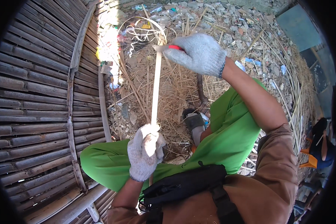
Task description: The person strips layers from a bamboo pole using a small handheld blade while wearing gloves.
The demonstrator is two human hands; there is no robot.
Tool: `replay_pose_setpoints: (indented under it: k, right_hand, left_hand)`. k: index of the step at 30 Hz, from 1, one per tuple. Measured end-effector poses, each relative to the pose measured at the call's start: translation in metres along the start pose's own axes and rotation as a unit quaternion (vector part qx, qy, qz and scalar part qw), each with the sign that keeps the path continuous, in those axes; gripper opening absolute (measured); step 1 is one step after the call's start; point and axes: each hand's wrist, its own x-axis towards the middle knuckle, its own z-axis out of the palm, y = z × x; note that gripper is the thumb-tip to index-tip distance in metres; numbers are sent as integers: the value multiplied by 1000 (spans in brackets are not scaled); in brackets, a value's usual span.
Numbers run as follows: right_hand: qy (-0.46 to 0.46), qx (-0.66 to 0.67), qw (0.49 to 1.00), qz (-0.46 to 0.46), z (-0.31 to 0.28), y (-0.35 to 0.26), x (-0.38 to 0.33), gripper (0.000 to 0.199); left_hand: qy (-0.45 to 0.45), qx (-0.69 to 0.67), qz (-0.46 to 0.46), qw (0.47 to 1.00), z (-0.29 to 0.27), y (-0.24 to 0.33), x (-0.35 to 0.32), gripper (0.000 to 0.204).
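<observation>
Well, the grey-gloved left hand [145, 152] clasps a long, pale woody strip [156, 89] low down, while the grey-gloved right hand [198, 54], arm outstretched, clenches a red-handled knife [174, 47] at its far end.

No lettering, label, number or sign can be read: none on the black waist bag [186, 183] or the red-handled knife [174, 47], and the plastic litter scraps [253, 61] on the ground are too small to tell.
</observation>
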Motion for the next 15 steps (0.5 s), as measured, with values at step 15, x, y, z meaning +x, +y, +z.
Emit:
replay_pose_setpoints:
  k: [15]
  right_hand:
    - [31, -13, 999, 30, -2, 19, 7, 64]
  left_hand:
    - [14, -21, -50, 998, 12, 20, 0, 26]
